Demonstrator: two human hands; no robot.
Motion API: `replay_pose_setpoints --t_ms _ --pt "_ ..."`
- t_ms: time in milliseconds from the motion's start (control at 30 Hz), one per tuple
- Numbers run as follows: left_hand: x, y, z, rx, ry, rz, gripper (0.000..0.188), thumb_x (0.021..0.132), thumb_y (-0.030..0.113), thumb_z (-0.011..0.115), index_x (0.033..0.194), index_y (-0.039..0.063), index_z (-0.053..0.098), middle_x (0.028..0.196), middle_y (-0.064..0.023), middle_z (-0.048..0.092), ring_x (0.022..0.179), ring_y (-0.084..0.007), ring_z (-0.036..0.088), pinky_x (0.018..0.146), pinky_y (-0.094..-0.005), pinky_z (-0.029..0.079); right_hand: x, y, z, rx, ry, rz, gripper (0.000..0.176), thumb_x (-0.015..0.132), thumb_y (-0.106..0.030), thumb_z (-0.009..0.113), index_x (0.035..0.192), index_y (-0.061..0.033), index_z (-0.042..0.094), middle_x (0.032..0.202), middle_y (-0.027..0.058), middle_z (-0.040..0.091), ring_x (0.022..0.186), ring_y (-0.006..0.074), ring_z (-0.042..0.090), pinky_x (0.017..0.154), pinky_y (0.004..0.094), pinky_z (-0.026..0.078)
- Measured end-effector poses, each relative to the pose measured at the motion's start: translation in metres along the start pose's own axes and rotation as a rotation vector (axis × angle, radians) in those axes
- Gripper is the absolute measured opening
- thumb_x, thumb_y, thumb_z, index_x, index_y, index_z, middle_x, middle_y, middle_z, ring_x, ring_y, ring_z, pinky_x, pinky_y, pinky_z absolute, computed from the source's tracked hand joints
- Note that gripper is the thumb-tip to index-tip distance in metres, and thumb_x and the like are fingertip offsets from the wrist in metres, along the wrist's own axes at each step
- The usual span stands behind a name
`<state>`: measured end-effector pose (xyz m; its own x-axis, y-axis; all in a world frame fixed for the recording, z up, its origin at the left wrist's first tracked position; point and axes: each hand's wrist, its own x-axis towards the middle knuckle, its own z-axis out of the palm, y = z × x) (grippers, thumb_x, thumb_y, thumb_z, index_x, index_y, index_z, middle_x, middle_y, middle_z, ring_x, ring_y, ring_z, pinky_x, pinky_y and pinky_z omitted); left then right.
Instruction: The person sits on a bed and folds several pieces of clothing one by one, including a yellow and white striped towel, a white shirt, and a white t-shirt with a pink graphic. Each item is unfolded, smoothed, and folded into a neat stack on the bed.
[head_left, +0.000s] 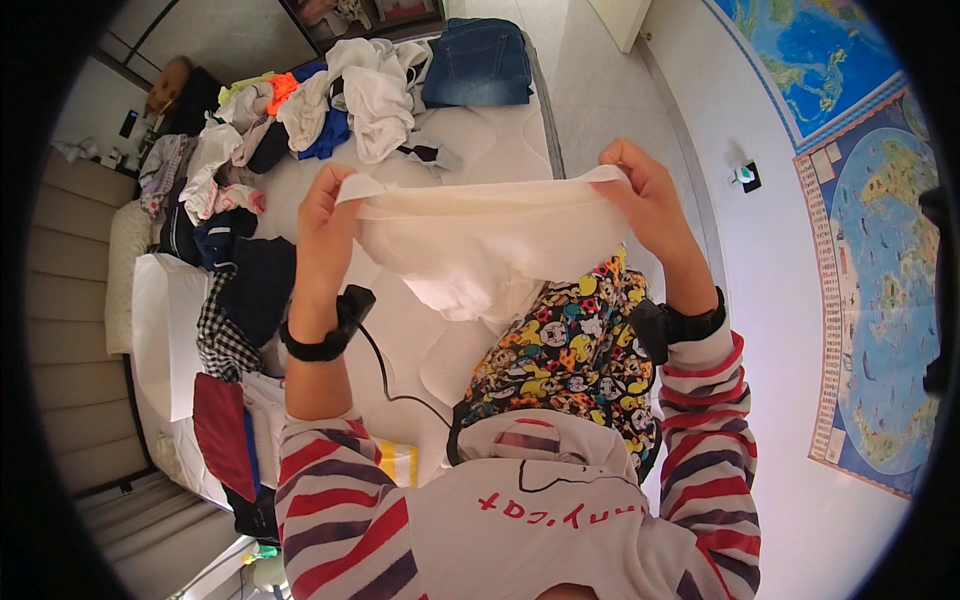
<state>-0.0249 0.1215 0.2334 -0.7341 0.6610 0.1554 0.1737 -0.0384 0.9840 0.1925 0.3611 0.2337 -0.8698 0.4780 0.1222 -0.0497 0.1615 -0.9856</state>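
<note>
A white cloth garment (480, 244) is stretched wide by its upper band above the bed. My left hand (324, 225) pinches one end of that band, thumb and fingers closed on the fabric. At the opposite end, my right hand (641, 201) grips the band in the same way. The garment's lower part hangs bunched between the hands, in front of my cartoon-print trousers (570, 345). Its hidden lower folds do not show whether it has legs.
Folded blue jeans (480, 64) lie at the far corner of the mattress (405, 341). A heap of mixed clothes (300, 112) spreads along the far and left sides. A white box-like object (171, 330) stands near the padded headboard (79, 300). Maps (881, 300) cover the right wall.
</note>
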Motion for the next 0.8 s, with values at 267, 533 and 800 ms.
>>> replay_pose_setpoints --t_ms 267,533,800 --pt "0.012 0.113 -0.029 0.308 -0.142 0.300 0.007 0.085 0.009 0.054 0.084 0.003 0.057 0.075 0.0058 0.053 0.069 -0.0015 0.045 0.061 -0.0169 0.037 -0.008 -0.063 -0.041 -0.327 -0.322 0.123 0.020 0.076 -0.012 0.070 0.090 0.0010 0.065 0.078 0.0038 0.064 0.073 0.0067 0.054 0.066 0.0253 0.046" --pt "0.007 0.113 -0.011 0.650 -0.318 0.193 0.020 0.075 0.007 0.068 0.090 0.000 0.058 0.078 0.0011 0.057 0.072 -0.0065 0.050 0.066 -0.0209 0.042 0.023 -0.005 -0.064 -0.443 0.379 -0.168 0.016 0.081 -0.006 0.058 0.095 -0.0003 0.061 0.081 0.0053 0.063 0.074 0.0096 0.056 0.067 0.0244 0.045" --pt "0.073 0.062 -0.015 0.494 0.089 0.492 0.015 0.077 -0.001 0.059 0.092 0.000 0.061 0.078 -0.0029 0.060 0.070 -0.0077 0.053 0.064 -0.0213 0.043 -0.008 -0.097 -0.067 -0.787 0.802 -0.594 0.018 0.076 -0.002 0.061 0.094 -0.0028 0.062 0.082 0.0035 0.064 0.072 0.0076 0.056 0.068 0.0217 0.046"
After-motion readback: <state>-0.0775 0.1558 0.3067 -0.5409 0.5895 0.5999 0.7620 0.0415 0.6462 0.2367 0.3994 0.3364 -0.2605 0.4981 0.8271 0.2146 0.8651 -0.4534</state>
